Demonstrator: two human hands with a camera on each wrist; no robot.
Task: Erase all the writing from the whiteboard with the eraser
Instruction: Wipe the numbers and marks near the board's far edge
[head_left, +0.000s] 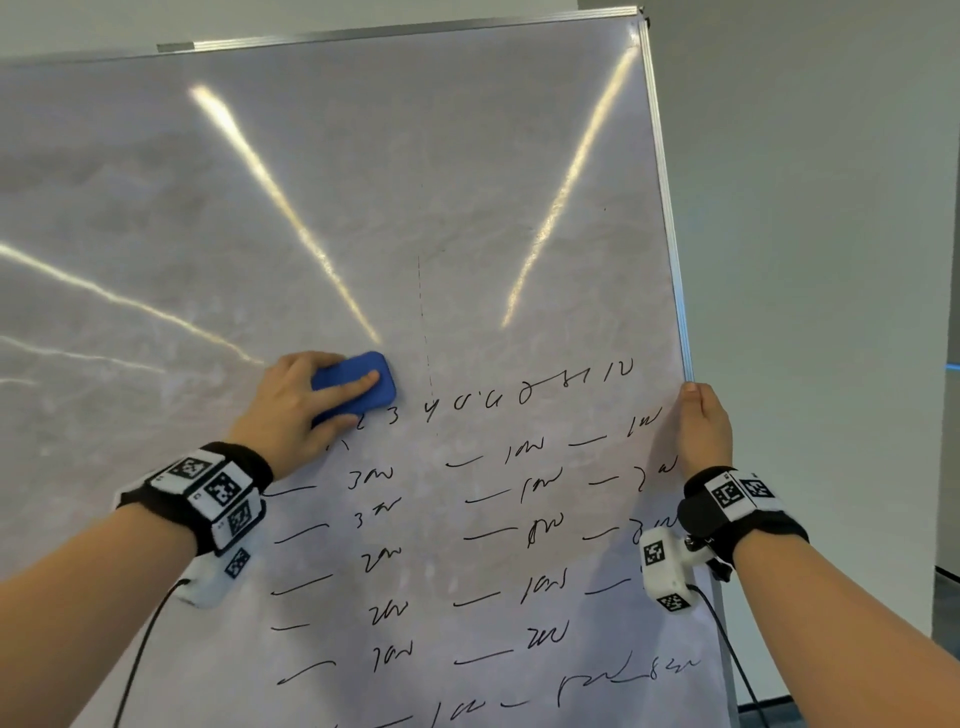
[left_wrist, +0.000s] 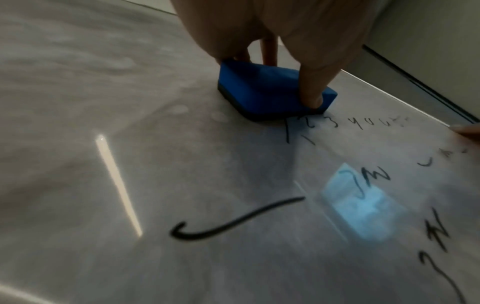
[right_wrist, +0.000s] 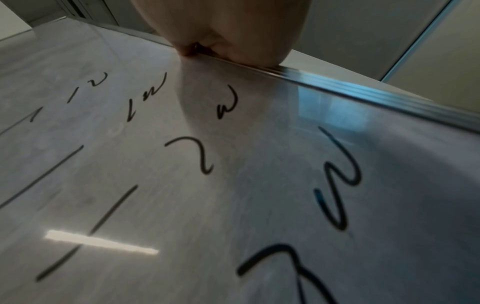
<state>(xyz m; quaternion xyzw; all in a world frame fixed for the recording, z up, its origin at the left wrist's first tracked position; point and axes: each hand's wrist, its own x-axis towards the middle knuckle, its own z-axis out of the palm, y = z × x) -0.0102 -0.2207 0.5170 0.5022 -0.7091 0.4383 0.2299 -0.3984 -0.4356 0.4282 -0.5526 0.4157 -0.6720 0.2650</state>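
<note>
Whiteboard face above eraser open, wiped bare; black writing spans lower right; right hand grips the right frame edge, blocking there.

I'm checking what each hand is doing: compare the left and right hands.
The left hand presses the blue eraser flat on the whiteboard, by the top row of writing; the right hand holds no tool. The left sits mid-board; the right grips the board's right edge. Both touch the board and wear wrist cameras.
</note>
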